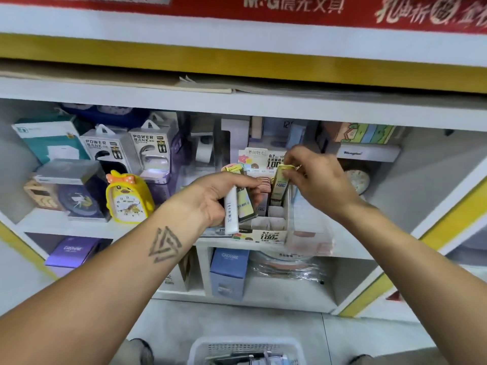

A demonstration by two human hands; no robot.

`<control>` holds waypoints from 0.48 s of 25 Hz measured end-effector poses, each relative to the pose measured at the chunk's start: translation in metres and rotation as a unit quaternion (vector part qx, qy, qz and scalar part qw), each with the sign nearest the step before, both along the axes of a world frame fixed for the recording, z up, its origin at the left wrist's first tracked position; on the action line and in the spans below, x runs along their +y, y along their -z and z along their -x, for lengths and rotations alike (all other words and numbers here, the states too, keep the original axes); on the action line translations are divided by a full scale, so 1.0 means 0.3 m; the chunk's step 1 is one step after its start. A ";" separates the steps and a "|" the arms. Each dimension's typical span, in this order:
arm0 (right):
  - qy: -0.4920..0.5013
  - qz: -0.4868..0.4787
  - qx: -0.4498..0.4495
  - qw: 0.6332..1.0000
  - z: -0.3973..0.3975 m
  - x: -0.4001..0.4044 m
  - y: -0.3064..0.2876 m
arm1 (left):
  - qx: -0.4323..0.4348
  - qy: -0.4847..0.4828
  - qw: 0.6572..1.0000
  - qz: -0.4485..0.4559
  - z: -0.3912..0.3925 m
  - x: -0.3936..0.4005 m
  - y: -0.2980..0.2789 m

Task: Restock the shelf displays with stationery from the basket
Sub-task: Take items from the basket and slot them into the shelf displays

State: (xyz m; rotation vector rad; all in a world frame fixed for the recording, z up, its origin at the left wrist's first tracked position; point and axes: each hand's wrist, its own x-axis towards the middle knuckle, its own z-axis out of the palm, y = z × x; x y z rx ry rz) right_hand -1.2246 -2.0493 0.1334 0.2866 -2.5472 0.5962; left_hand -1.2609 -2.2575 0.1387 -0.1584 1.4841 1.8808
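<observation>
Seen from the head-worn camera, a person restocks a white shop shelf (342, 248), both arms stretched toward a white cardboard display box with printed panels and small square compartments (274, 227). The left hand (210, 198) grips a short stack of slim rectangular lead-refill cases, one white with a barcode and one pale yellow-green (238, 206), fingers (253, 184) curled over the top and thumb beneath. Just to the right of those fingers, the right hand (319, 180) pinches the top of a single yellow-capped slim case (279, 185), which stands slightly tilted with its lower end inside the display box. Whether it has reached the compartment floor cannot be told; the right hand is blurred.

Left of both hands, well apart, a yellow duck-shaped alarm clock with an orange bow (126, 201) stands among boxed power banks (123, 148). Far below the hands, on the floor, sits the white perforated plastic basket (247, 350) with more stationery inside.

The risk from here looks twofold: a tilted case may catch on a cardboard divider and push the light box backward, and the loosely stacked cases in the left hand could slide apart and drop toward the floor if that grip relaxes.
</observation>
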 end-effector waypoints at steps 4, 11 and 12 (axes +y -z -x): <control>0.012 -0.084 -0.006 0.996 0.008 -0.015 0.037 | 0.003 0.013 1.000 0.008 0.005 0.001 0.011; -0.009 0.244 -0.130 0.961 0.002 -0.077 -0.010 | 0.012 0.041 0.999 0.014 -0.013 0.037 0.017; -0.021 0.311 -0.162 0.936 -0.004 -0.093 -0.021 | 0.012 0.037 0.999 0.008 -0.017 0.045 0.015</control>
